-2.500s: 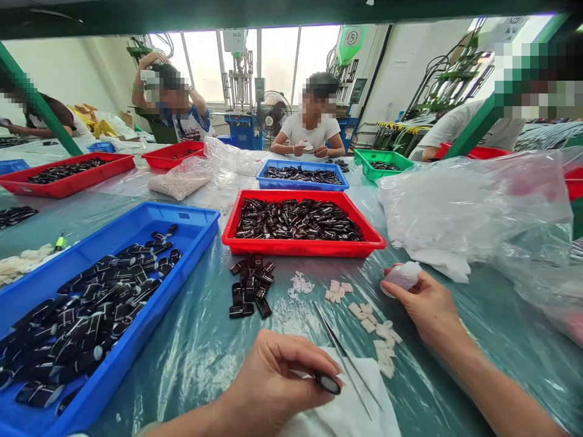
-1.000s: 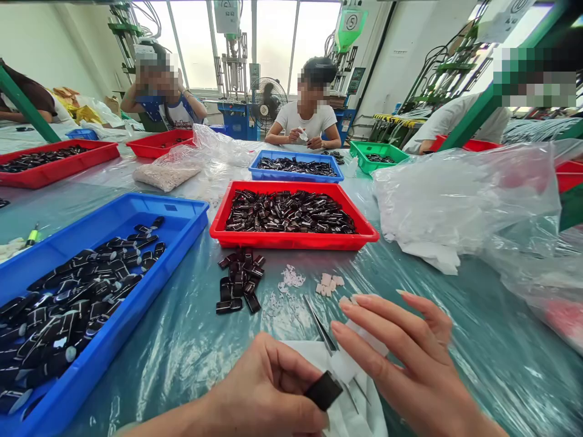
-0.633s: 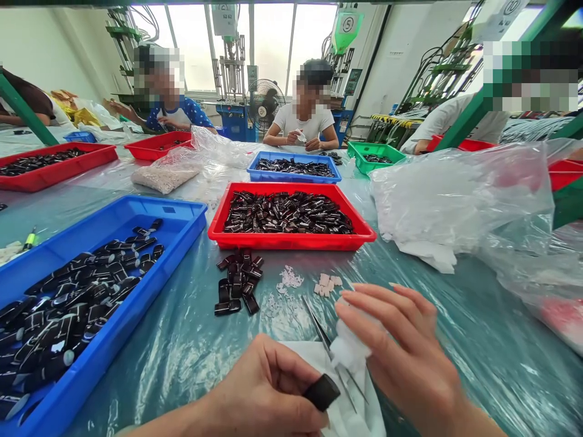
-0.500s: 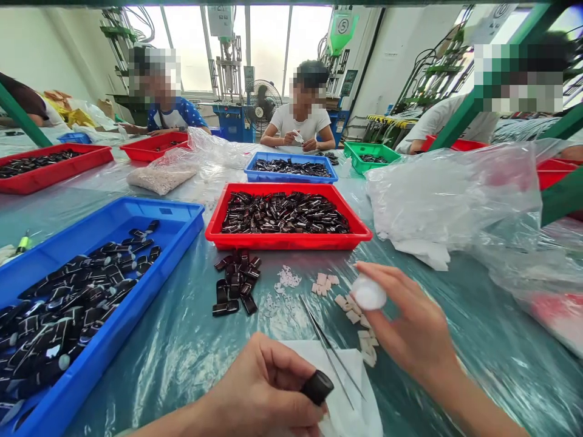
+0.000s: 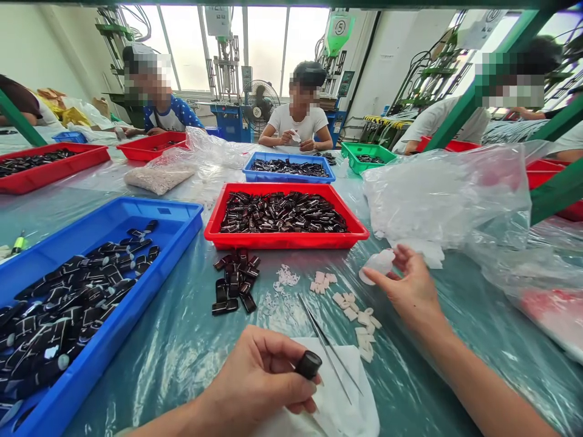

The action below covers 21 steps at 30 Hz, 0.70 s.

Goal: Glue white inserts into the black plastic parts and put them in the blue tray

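Note:
My left hand (image 5: 268, 379) pinches a small black plastic piece (image 5: 308, 364), its round end facing up, above a white cloth or paper sheet (image 5: 359, 419). On that sheet lies a pair of metal tweezers (image 5: 325, 343), points toward the far side. My right hand (image 5: 412, 282) grips a small translucent white bottle (image 5: 379, 266) by its side, tilted, raised over the table. Close to that hand are several pale flat pads (image 5: 350, 306) in loose groups. White scraps (image 5: 286, 276) lie left of them, and beside those sits a small pile of black pieces (image 5: 235, 282).
A red tray (image 5: 286, 241) full of black pieces stands ahead. At the left is a large blue tray (image 5: 150, 270) of black pieces with pale ends. Clear plastic bags (image 5: 446, 194) are heaped at the right, near a green frame post (image 5: 483, 91). Co-workers sit across the table.
My right hand has moved right and slightly away with the bottle, tipping it so its side now shows. My left hand has shifted slightly left and up, turning the black piece more upright.

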Each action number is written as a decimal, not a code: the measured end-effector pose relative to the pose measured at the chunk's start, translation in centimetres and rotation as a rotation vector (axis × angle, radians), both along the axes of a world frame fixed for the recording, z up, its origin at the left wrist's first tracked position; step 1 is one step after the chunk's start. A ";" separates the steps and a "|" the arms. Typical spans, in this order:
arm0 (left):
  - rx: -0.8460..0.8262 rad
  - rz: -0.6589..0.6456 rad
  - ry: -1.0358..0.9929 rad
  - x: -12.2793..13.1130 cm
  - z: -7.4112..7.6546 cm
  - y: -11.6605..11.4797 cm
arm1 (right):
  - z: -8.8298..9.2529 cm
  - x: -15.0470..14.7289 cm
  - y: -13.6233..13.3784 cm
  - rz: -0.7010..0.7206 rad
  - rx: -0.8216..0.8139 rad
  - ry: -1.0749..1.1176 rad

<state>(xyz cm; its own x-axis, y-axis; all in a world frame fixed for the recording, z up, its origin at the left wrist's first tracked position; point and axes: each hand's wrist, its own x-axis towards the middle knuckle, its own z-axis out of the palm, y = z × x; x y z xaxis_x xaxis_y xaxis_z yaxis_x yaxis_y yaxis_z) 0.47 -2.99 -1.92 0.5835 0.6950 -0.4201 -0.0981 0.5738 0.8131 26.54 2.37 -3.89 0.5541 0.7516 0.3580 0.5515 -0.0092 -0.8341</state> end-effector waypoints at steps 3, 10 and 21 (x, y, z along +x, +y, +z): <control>-0.013 0.026 -0.012 0.0 0.0 0.0 | 1.4 -1.0 -1.4 -0.099 0.104 -0.164; -0.008 0.021 -0.013 0.1 -0.2 0.0 | 0.6 -4.0 -3.1 0.370 0.007 -0.626; 0.054 0.014 0.004 0.1 -0.3 -0.1 | -0.3 -5.0 -3.0 0.558 -0.044 -0.715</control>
